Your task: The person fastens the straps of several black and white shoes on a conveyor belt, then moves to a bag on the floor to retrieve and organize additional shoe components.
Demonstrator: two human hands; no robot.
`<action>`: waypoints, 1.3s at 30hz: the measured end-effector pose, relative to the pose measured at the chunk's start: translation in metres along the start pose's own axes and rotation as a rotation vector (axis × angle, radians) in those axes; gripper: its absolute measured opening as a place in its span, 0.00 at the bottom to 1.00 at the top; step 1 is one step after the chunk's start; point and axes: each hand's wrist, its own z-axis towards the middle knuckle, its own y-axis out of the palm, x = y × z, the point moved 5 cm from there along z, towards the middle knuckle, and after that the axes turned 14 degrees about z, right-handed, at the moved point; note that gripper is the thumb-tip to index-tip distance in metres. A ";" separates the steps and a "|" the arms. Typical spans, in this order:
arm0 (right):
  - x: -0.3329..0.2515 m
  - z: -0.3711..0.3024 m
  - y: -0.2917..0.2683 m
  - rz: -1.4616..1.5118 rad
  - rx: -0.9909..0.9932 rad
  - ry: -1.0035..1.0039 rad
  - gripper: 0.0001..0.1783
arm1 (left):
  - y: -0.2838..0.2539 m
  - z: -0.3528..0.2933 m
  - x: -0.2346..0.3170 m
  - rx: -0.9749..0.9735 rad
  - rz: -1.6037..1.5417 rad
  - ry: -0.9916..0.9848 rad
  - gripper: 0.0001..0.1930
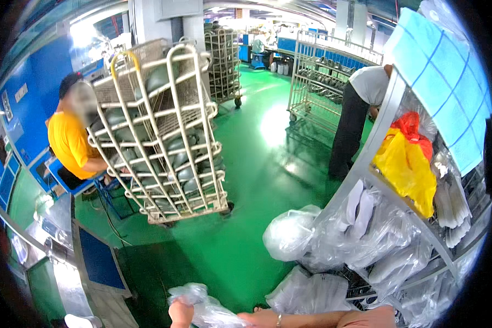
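A crumpled clear plastic bag (206,306) is stretched between my hands at the lower edge of the head view. My left hand (181,312) is closed on its left end, with the fingers curled. Reaching in from the right, my right hand (259,318) pinches the bag's other end; a bracelet circles that wrist. Whatever may be inside the bag cannot be made out. Just beyond my right forearm lie clear bags of pale, flat items (311,292), close to the floor beside the rack.
On my right stands a metal rack (415,232) with bagged goods, a yellow bag (402,169) and a light-blue sheet (443,82). A wheeled cage cart (175,147) of dark rounded pieces stands ahead left. One person (74,131) sits beyond it; another (361,104) bends by a second cart (317,82).
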 end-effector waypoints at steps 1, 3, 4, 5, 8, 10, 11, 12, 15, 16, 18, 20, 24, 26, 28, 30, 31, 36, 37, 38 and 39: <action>-0.009 -0.008 -0.026 -0.089 0.221 -0.160 0.29 | -0.018 0.006 0.016 -0.028 0.024 0.104 0.10; -0.039 -0.015 -0.083 0.009 0.087 -0.047 0.23 | -0.053 -0.006 0.067 -0.022 0.061 0.475 0.09; -0.052 -0.027 -0.116 0.055 0.452 -0.484 0.19 | -0.071 -0.007 0.105 -0.088 0.039 0.740 0.12; -0.039 -0.027 -0.141 0.075 0.530 -0.482 0.16 | -0.076 -0.008 0.131 -0.149 -0.509 1.068 0.21; 0.058 -0.014 -0.150 0.974 0.511 -0.113 0.17 | -0.147 0.015 0.181 -0.510 -1.675 -0.043 0.18; 0.038 -0.019 -0.127 1.259 0.505 -0.100 0.16 | -0.108 0.047 0.182 -0.322 -1.875 -0.353 0.24; 0.039 -0.010 -0.114 1.101 0.509 -0.230 0.17 | -0.109 0.059 0.200 -0.365 -2.062 -0.382 0.24; 0.040 -0.006 -0.099 1.100 0.503 -0.239 0.18 | -0.076 0.070 0.198 -0.351 -1.924 -0.371 0.27; 0.047 -0.012 -0.082 1.091 0.476 0.022 0.25 | -0.050 0.058 0.242 -0.430 -1.312 0.121 0.29; 0.051 -0.015 -0.086 1.500 0.665 0.045 0.24 | -0.050 0.052 0.263 -0.457 -1.101 0.373 0.29; 0.077 -0.018 -0.091 1.958 0.945 0.036 0.18 | -0.065 0.050 0.298 -0.446 -0.662 0.845 0.29; 0.108 -0.026 -0.101 2.013 1.113 -0.073 0.16 | -0.083 0.071 0.310 -0.627 -0.538 0.947 0.29; 0.143 -0.058 -0.148 1.550 1.555 0.085 0.14 | -0.039 0.149 0.313 -1.249 -1.152 0.691 0.24; 0.157 -0.075 -0.169 1.114 1.590 0.062 0.15 | -0.036 0.204 0.327 -1.118 -1.183 0.393 0.23; 0.158 -0.067 -0.222 1.692 1.860 -0.500 0.21 | -0.017 0.250 0.359 -0.764 -1.078 0.290 0.27; 0.147 -0.049 -0.262 2.000 1.407 -0.774 0.24 | 0.008 0.275 0.402 -0.480 -0.859 0.369 0.33; 0.142 -0.042 -0.279 2.109 1.153 -0.902 0.25 | 0.007 0.284 0.425 -0.352 -0.700 0.411 0.36; 0.247 -0.035 -0.289 0.533 1.685 0.345 0.21 | 0.117 0.329 0.490 -0.424 -0.894 0.304 0.14; 0.275 -0.035 -0.278 0.291 1.789 0.308 0.17 | 0.123 0.317 0.496 -0.435 -1.209 0.239 0.10; 0.333 -0.038 -0.254 0.582 1.840 0.170 0.17 | 0.075 0.295 0.497 -0.713 -1.504 0.035 0.07; 0.349 -0.028 -0.263 0.516 1.637 0.244 0.17 | 0.068 0.287 0.492 -0.854 -1.586 -0.014 0.05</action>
